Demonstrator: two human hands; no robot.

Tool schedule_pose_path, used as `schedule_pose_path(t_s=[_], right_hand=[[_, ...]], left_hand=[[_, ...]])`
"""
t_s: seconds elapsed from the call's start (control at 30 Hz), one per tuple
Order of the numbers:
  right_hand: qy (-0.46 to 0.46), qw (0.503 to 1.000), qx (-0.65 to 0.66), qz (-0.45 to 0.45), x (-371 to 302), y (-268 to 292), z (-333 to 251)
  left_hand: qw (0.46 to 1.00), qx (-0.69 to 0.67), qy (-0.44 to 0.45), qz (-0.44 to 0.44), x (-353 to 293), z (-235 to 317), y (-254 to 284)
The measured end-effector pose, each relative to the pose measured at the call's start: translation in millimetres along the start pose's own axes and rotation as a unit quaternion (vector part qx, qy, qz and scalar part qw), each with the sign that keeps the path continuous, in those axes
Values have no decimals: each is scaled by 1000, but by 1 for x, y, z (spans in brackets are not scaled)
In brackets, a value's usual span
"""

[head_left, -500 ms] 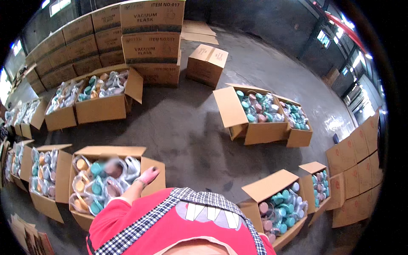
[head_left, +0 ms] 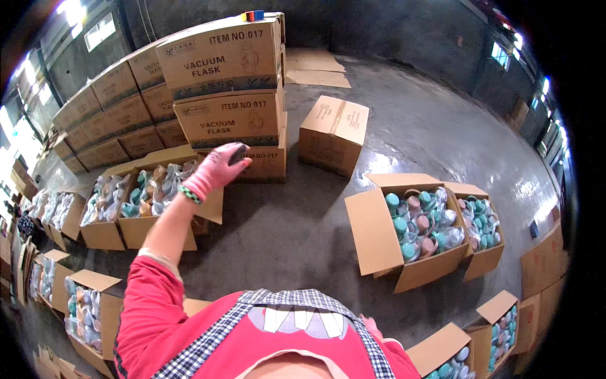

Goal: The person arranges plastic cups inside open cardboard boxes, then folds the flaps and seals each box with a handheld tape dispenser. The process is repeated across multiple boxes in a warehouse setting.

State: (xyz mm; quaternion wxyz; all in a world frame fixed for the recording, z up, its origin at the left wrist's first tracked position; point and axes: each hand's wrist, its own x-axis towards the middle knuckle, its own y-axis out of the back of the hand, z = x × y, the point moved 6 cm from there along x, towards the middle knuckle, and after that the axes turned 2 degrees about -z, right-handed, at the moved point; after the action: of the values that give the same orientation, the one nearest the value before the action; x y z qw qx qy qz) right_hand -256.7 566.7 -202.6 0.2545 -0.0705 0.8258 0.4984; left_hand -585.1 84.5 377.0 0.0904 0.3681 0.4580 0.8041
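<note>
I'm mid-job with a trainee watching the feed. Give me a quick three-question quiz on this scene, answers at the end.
1. Which hand holds the small dark object?
2. True or false: the lone carton just right of the tall stack has its top closed.
3. What pattern do the apron straps have?
A) Polka dots
B) Checks
C) Wavy lines

Key:
1. The left hand.
2. True.
3. B.
</note>
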Motion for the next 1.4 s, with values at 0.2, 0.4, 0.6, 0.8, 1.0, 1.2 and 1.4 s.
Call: schedule_pose_path(t_s=[0.2, 0.4, 0.6, 0.8, 1.0, 1.2, 1.4], right_hand=[[-45, 932, 353, 74, 155, 170, -162], [-117, 911, 370, 141, 201, 214, -229], [-240, 881, 396, 93, 230, 193, -225], [-255, 845, 460, 97, 291, 208, -235], [-220, 770, 589, 105, 383, 244, -243], [-253, 713, 645, 107, 466, 276, -229], [-308, 671, 657, 153, 469, 290, -251]], left_hand=[[997, 49, -12, 49, 105, -123, 26], [976, 123, -61, 172, 245, -242, 40], [931, 190, -117, 289, 411, -323, 59], [892, 253, 65, 368, 544, -429, 80], [945, -177, 243, 130, 652, -585, 95], [922, 255, 179, 231, 680, -625, 152], [962, 14, 270, 51, 664, -595, 91]])
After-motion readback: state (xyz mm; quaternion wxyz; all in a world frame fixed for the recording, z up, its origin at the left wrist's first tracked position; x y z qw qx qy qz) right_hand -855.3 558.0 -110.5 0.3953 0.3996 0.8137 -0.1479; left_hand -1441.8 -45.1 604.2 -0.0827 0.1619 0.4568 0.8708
